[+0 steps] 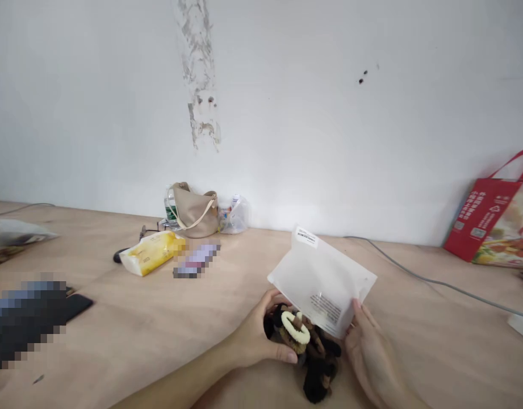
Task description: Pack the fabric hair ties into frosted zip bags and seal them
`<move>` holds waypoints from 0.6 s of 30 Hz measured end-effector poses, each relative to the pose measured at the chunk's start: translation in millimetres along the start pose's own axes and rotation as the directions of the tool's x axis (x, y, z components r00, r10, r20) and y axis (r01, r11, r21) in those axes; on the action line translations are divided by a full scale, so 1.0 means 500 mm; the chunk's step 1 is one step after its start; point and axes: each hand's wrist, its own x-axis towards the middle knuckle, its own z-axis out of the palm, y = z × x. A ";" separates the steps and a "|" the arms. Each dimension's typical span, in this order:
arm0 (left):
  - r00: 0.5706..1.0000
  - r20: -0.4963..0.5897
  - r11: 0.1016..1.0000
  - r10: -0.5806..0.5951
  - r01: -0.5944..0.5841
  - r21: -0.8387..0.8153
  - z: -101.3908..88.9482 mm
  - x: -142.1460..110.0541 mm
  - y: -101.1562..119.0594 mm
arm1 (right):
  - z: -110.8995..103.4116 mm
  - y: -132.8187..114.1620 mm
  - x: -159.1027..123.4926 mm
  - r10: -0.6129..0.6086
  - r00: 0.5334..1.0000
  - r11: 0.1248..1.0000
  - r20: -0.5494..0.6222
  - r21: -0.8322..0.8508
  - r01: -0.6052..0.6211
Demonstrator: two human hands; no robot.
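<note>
My left hand [256, 332] wraps a bunch of dark brown and cream hair ties [306, 349], its thumb beneath them and its fingers near the lower left edge of a translucent white plastic bag [323, 284]. The bag stands tilted above the hair ties, with a white label near its top and small printed text low on its face. My right hand [369, 355] pinches the bag's lower right corner. Some dark hair ties hang below my left hand, close to the table.
The light wooden table [137, 324] holds a beige handbag [195, 213], a yellow tissue pack [150, 253], and a black phone [78, 305] beside a pixelated dark item [25, 324]. A red tote bag [486, 218] stands at right, and a grey cable [431, 281] crosses the table.
</note>
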 end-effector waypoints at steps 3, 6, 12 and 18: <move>1.000 -0.011 1.000 -0.027 0.028 0.007 -0.004 -0.003 -0.014 | 0.001 -0.002 0.001 0.029 0.999 0.998 -0.040 0.058 -0.027; 0.998 -0.019 0.998 -0.062 0.062 0.009 -0.008 -0.004 -0.030 | -0.001 -0.004 0.004 0.023 0.998 0.998 -0.067 0.066 -0.019; 0.998 -0.002 0.998 -0.064 0.064 0.020 -0.006 -0.009 -0.025 | -0.010 -0.005 0.012 0.012 0.997 0.998 -0.082 0.061 -0.007; 0.998 -0.003 0.997 -0.065 0.065 0.043 -0.005 -0.010 -0.019 | -0.016 -0.005 0.020 0.011 0.995 0.999 -0.098 0.040 -0.007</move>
